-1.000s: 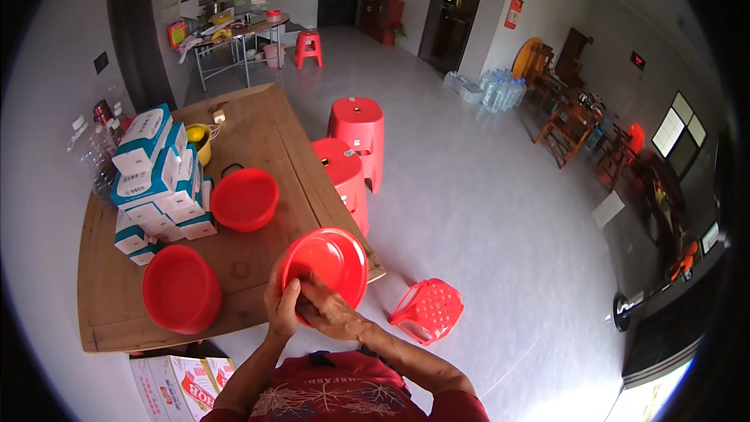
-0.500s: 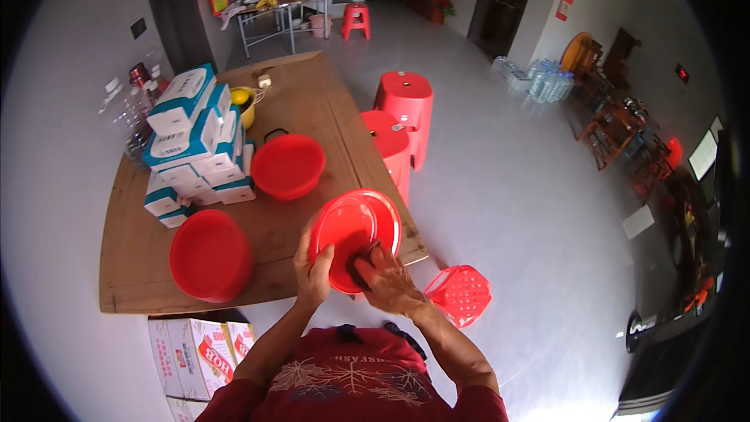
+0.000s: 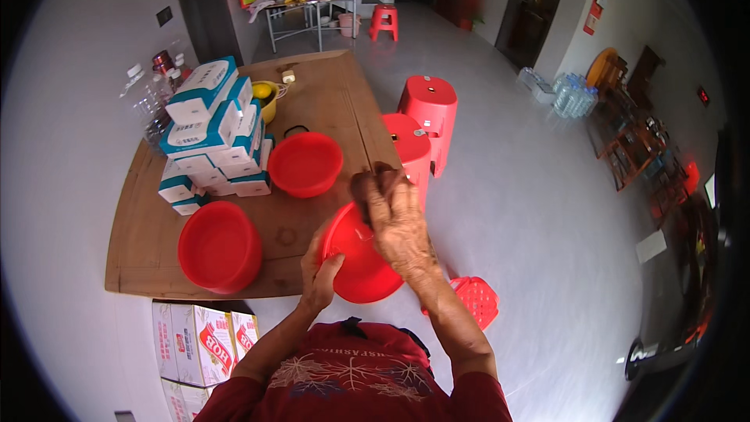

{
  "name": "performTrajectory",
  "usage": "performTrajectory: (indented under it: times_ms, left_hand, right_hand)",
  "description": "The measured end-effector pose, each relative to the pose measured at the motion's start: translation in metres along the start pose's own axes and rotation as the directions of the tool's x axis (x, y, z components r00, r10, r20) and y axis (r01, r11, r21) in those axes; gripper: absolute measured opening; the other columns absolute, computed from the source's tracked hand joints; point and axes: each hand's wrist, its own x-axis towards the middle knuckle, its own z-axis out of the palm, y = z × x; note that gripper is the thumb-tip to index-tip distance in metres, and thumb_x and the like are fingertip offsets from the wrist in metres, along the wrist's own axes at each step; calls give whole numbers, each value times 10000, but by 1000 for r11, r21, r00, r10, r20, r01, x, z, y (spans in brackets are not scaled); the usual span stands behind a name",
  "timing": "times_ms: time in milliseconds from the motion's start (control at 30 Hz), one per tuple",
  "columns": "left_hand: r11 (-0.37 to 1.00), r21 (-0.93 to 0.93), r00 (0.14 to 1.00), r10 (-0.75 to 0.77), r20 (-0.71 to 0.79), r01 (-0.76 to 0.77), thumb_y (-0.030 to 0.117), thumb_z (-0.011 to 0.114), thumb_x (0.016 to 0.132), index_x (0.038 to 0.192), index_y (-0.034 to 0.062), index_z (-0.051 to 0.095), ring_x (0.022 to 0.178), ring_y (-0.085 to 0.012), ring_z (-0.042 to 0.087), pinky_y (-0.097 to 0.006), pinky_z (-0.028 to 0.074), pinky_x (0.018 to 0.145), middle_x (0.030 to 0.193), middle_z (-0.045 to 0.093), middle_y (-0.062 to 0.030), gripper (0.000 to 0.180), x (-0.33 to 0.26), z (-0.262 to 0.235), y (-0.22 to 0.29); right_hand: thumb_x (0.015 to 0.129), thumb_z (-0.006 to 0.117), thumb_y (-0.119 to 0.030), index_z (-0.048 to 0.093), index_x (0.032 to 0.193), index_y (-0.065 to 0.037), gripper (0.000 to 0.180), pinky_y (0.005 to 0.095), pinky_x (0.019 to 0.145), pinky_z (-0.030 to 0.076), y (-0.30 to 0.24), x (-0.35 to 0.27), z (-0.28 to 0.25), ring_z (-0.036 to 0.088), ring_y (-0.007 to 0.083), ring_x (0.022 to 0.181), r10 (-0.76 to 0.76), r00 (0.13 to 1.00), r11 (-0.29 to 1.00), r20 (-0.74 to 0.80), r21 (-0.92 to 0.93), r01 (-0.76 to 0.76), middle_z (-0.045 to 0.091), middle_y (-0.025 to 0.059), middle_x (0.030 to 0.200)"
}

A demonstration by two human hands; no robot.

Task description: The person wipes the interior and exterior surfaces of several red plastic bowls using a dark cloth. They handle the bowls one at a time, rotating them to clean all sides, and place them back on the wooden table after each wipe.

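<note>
My left hand [image 3: 319, 275] grips the left rim of a red plastic basin [image 3: 363, 270], thumb inside it, tilted toward me at the table's near right corner. Above the basin's far right rim is my right hand [image 3: 400, 223], its fingers closed on a dark brown wad [image 3: 366, 189], perhaps a cloth; its kind is unclear. Part of the basin is hidden behind that hand. On the wooden table [image 3: 285, 238] two more red basins stand apart: one near the left front [image 3: 219, 247], another farther back [image 3: 305, 164].
Stacked white-and-teal packs [image 3: 211, 137] stand at the table's left, beside clear bottles [image 3: 144, 94] and a yellow bowl [image 3: 266, 101]. Red stools [image 3: 428, 109] line the right edge. A perforated red basket [image 3: 476, 301] is below right; cartons [image 3: 199, 344] sit below left.
My right hand has come up from inside the basin to its far right rim with the dark wad. My left hand keeps its hold on the basin. The view has shifted slightly.
</note>
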Motion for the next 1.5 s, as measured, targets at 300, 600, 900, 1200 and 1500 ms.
performTrajectory:
  times_ms: [300, 600, 900, 1200, 1500]
  left_hand:
    - [907, 347, 895, 345, -284, -240, 41, 458, 787, 1368, -45, 336, 1222, -254, 421, -354, 326, 1036, 1357, 393, -183, 599, 12, -19, 30]
    - [957, 257, 519, 288, -805, -132, 135, 408, 870, 1324, -54, 403, 1128, -219, 494, -328, 385, 972, 1253, 512, -170, 492, -13, -141, 69]
    - [896, 325, 564, 107, -819, 301, 147, 431, 854, 1300, -28, 459, 1120, -210, 526, -304, 391, 975, 1244, 535, -148, 480, -45, -207, 86]
    - [969, 32, 683, -148, -716, 243, 56, 591, 832, 1387, -18, 324, 1061, -224, 580, -307, 480, 899, 1243, 539, -165, 620, -53, -225, 54]
    - [937, -243, 734, -346, -584, 249, -46, 429, 684, 1355, 44, 380, 1008, -258, 593, -354, 551, 790, 1197, 545, -138, 680, -46, -209, 45]
  right_hand:
    - [804, 572, -47, 572, 1089, -16, 287, 395, 849, 453, 34, -64, 25, 549, 351, 984, 220, 854, 713, 471, 520, -471, 533, 172, 1098]
    - [791, 596, -60, 567, 1120, -49, 331, 432, 840, 460, 39, -73, 35, 552, 387, 973, 131, 886, 738, 445, 553, -387, 542, 187, 1077]
    - [780, 621, -70, 555, 1154, -40, 380, 416, 897, 440, 32, -40, 54, 520, 384, 1060, 172, 907, 689, 385, 610, -390, 528, 195, 1150]
    - [721, 710, -235, 518, 1199, -91, 535, 454, 961, 373, 29, -43, 72, 415, 365, 1169, 184, 882, 973, 433, 48, -227, 429, 156, 1286]
    - [817, 646, -299, 447, 1272, -62, 550, 390, 685, 493, 59, 22, 133, 614, 315, 802, 400, 819, 729, 412, 398, -557, 606, 185, 973]
